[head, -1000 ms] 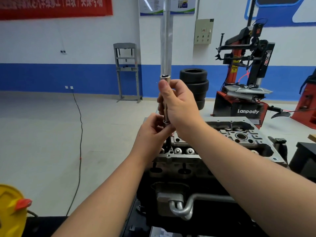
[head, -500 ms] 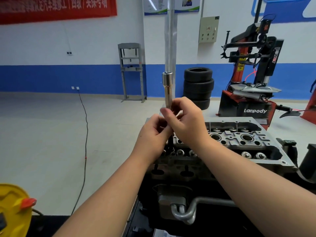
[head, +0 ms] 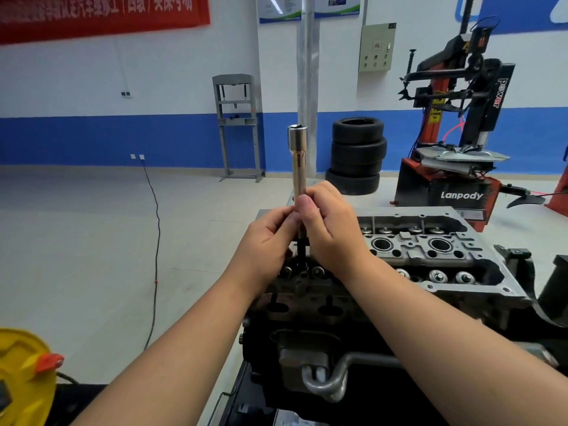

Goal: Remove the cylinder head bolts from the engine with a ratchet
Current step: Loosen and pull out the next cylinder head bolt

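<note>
Head view, from the left: a yellow container (head: 21, 376) with a red spout sits at the lower corner, and a black cable (head: 155, 241) trails across the floor. At centre, the left hand (head: 264, 244) and right hand (head: 330, 232) both pinch the lower end of an upright chrome socket extension (head: 297, 161), whose dark tip drops into the near end of the cylinder head (head: 430, 259). Beyond stand 4 stacked tyres (head: 356, 155) and, farther right, a red tyre changer (head: 455, 167).

Chrome socket extension (head: 297, 161) upright, over cylinder head (head: 430, 253)
</note>
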`<control>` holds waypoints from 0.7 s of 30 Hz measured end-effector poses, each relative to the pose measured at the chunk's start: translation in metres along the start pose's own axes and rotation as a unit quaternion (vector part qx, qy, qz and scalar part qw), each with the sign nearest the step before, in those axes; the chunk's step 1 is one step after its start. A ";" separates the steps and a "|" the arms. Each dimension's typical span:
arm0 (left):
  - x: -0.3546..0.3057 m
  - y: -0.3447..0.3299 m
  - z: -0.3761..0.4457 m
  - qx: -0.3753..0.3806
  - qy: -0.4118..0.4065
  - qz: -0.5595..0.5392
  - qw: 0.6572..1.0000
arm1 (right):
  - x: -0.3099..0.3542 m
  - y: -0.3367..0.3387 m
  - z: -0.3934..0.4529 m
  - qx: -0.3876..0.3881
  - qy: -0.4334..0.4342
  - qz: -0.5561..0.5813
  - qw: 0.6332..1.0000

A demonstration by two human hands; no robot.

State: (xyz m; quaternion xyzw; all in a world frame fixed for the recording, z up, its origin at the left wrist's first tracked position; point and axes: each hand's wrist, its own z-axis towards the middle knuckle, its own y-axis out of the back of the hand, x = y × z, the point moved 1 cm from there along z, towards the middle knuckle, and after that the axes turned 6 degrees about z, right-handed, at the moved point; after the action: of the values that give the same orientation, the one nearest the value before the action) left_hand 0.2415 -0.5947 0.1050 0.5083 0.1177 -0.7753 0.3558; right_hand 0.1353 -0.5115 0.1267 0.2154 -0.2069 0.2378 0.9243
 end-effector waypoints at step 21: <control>0.000 -0.004 -0.005 0.048 0.019 0.016 0.999 | 0.073 -0.005 0.070 0.092 -0.304 0.391 0.864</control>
State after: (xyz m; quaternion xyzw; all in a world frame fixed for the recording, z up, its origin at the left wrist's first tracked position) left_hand 0.2424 -0.5891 0.1024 0.5413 0.0785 -0.7645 0.3410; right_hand 0.1766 -0.5251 0.2179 0.2623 -0.5225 0.5198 0.6229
